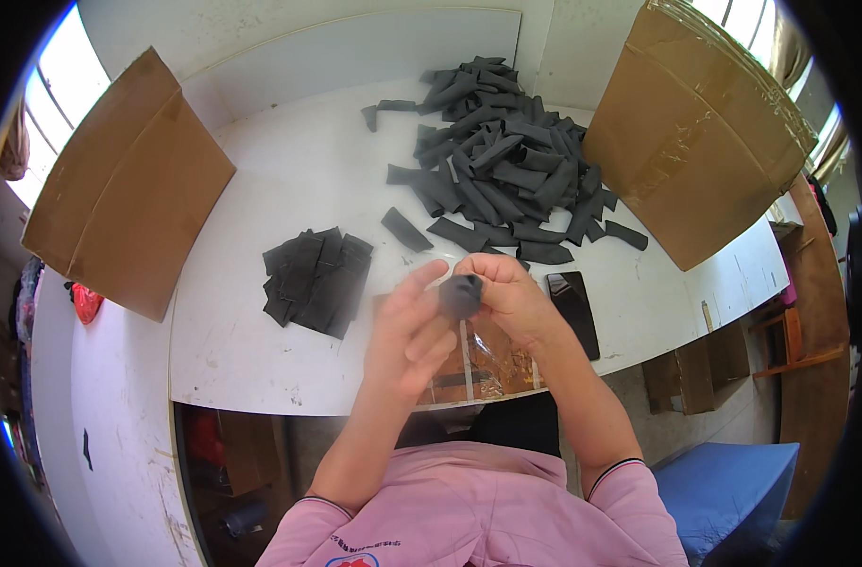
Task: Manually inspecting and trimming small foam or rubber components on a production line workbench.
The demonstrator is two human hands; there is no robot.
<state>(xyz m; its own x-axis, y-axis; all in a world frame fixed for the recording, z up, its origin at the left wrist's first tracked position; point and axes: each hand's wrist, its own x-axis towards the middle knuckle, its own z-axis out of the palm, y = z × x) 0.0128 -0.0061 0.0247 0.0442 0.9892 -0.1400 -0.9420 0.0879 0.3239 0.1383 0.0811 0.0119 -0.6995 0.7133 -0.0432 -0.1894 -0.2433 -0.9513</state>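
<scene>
A dark grey fabric-like tube [460, 297] is held up over the near part of the table, its end turned toward me and slightly blurred. My right hand [514, 300] pinches it at its right side with thumb and forefinger. Close against its left side is my left hand [404, 338], fingers loosely spread and the forefinger stretched out; whether it touches the tube I cannot tell. Beyond both hands lies a large loose heap of similar grey tubes [506, 156]. Left of my hands sits a smaller stack of flat black pieces [319, 282].
Under my hands a brown board [492, 359] with clear tape lies at the table's [251, 373] front edge. A dark phone-like slab [572, 315] is right of it. Cardboard box panels stand left [133, 189] and right [695, 132]. A blue seat-like object [728, 491] is at lower right.
</scene>
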